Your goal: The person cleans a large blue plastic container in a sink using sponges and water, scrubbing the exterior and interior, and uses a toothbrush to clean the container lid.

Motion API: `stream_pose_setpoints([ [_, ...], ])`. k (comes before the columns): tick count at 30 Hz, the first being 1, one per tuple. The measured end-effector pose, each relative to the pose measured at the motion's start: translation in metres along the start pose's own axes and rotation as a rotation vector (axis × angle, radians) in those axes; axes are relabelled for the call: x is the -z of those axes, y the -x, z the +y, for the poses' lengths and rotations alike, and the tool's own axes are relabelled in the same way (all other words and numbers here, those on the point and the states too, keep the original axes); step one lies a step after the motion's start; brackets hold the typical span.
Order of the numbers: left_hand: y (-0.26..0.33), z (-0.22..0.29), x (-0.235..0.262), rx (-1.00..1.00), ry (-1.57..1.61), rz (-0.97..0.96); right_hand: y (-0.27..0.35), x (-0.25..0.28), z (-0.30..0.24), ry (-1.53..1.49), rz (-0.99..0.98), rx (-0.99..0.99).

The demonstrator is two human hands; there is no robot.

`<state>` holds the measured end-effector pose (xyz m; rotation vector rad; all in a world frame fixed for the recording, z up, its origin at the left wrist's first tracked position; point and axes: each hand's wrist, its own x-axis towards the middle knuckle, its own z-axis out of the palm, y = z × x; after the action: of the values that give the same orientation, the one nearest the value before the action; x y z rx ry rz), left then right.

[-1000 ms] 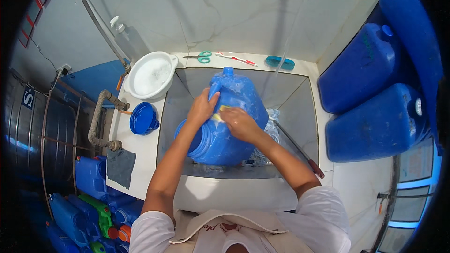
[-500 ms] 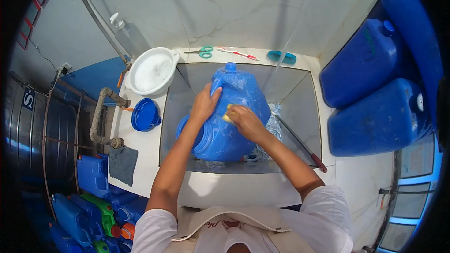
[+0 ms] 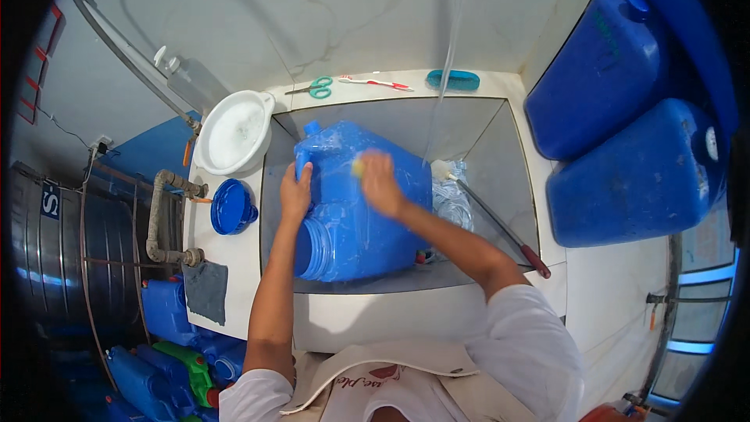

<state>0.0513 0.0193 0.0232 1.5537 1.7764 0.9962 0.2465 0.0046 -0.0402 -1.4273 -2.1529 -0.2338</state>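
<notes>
A big blue plastic jug [image 3: 355, 234] lies tilted in the grey sink [image 3: 500, 172], its wide round mouth facing left. Whitish suds streak its upper side. My left hand [image 3: 295, 191] is closed round the jug's handle, close to the small blue cap [image 3: 312, 127]. Pressed to the jug's broad face is a yellow sponge [image 3: 358, 168], held in my right hand [image 3: 380, 186], which is slightly blurred. Most of the sponge is hidden by the fingers.
Left of the sink stand a white basin [image 3: 234, 137] of suds and a blue lid [image 3: 232, 207]. Scissors [image 3: 320, 88], a toothbrush [image 3: 375, 83] and a teal brush [image 3: 453, 80] line the back ledge. A long-handled brush [image 3: 500, 223] leans at right, near large blue containers [image 3: 625, 180].
The jug has turned and shifted left, so more of its broad face shows. My left hand moved left with the handle; my right hand has moved across the face with the sponge.
</notes>
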Motion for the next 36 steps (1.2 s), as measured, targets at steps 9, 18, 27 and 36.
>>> stream_pose_setpoints([
  [9, 0.005, -0.095, 0.046, 0.313, 0.196, 0.077, 0.093, 0.008, -0.073, -0.68, -0.161, 0.037],
  [18, 0.001, -0.081, 0.031, 0.298, 0.081, 0.058, 0.079, -0.121, 0.099, -0.898, -0.274, -1.036],
  [27, 0.002, -0.077, 0.031, 0.245, 0.094, 0.059, 0.034, 0.002, -0.067, -0.495, -0.052, -0.174],
  [36, 0.025, 0.02, 0.006, -0.053, -0.025, -0.046, -0.109, 0.065, -0.039, -0.405, -0.292, -0.174],
])
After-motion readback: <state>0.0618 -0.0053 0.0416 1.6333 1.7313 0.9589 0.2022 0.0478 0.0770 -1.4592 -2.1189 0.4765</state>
